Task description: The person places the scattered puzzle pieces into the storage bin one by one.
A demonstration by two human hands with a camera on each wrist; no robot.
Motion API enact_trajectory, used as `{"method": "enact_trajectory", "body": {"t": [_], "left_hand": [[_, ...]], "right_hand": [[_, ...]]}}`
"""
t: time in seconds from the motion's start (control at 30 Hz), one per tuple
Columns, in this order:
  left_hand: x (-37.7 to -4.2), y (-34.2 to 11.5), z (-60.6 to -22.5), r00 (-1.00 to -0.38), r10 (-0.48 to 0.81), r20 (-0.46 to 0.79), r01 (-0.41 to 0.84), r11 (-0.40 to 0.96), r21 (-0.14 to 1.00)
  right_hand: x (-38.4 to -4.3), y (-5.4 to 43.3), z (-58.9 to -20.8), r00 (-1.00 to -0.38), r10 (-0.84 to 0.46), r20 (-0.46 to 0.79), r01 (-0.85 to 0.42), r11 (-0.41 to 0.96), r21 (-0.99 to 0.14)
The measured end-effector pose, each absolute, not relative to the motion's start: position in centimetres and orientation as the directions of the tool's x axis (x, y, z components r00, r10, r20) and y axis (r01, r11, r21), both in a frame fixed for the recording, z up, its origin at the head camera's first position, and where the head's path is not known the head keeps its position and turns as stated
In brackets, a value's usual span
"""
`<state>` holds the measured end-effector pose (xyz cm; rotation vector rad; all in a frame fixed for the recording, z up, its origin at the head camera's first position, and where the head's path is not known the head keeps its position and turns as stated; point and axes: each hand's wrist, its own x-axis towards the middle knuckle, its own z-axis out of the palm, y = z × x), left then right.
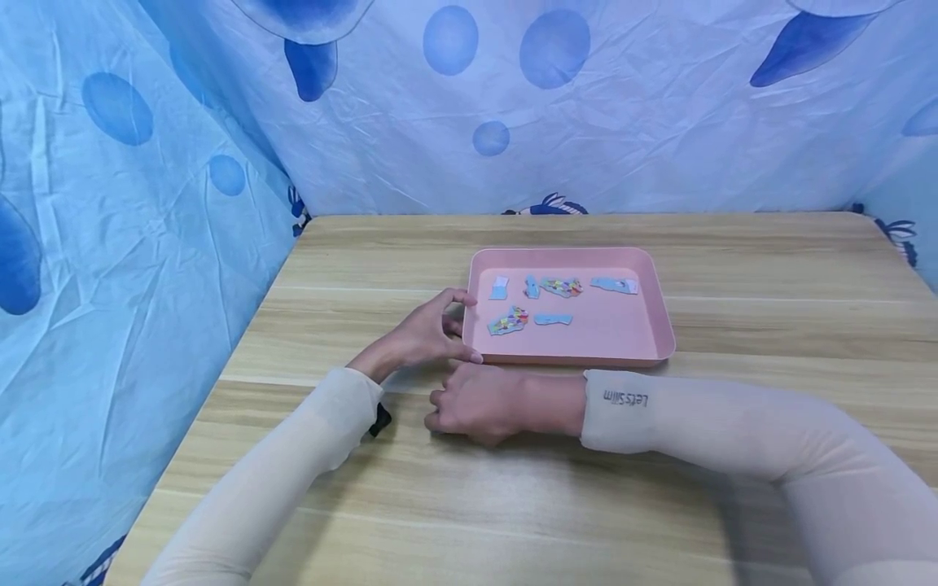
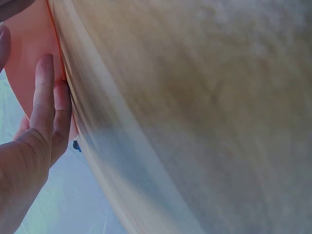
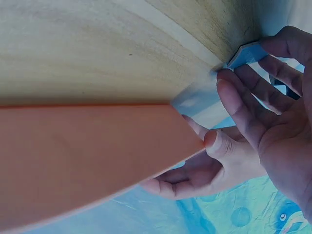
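My left hand (image 1: 432, 330) is at the left end of a shallow pink tray (image 1: 572, 346). Its thumb lies at the near left corner and its fingers spread along the side wall, gripping the tray there. Just in front of that corner, low over the table, is my right hand (image 1: 479, 404). Between thumb and fingers it pinches a small flat blue piece (image 3: 247, 54), hidden beneath the hand in the head view. Inside the tray lie several irregular flat pieces, some light blue, others such as the patterned piece (image 1: 509, 321) with many colours.
The tray stands on a wood-grain table (image 1: 791, 325). Blue curtains (image 1: 630, 146) with a sea pattern hang behind the table and along its left side. A small black object (image 1: 380, 420) shows beside the left sleeve cuff.
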<state>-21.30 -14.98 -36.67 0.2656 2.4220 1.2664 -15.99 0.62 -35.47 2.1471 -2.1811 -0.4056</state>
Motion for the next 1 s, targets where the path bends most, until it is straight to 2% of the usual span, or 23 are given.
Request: {"method": "enact_trajectory", "body": {"t": [0.17, 0.47, 0.87, 1.0], "left_hand": [[-21.3, -15.1, -36.7, -0.907, 0.333, -0.259, -0.021, 0.577, 0.816], [-21.2, -15.1, -36.6, -0.902, 0.343, -0.261, -0.026, 0.561, 0.827], [-21.1, -14.9, -36.7, -0.902, 0.335, -0.271, -0.038, 0.565, 0.824], [-21.2, -14.8, -36.7, -0.906, 0.329, -0.267, -0.036, 0.569, 0.822]], "right_hand": [[-15.9, 1.4, -34.7, -0.024, -0.990, -0.137, -0.979, -0.004, 0.202], [-15.7, 4.0, -33.2, -0.036, -0.997, -0.072, -0.971, 0.018, 0.237], [-17.8, 9.0, -31.2, -0.191, -0.982, -0.005, -0.974, 0.189, 0.128], [-19.1, 10.6, -30.1, -0.278, -0.961, 0.015, -0.956, 0.278, 0.093]]}}
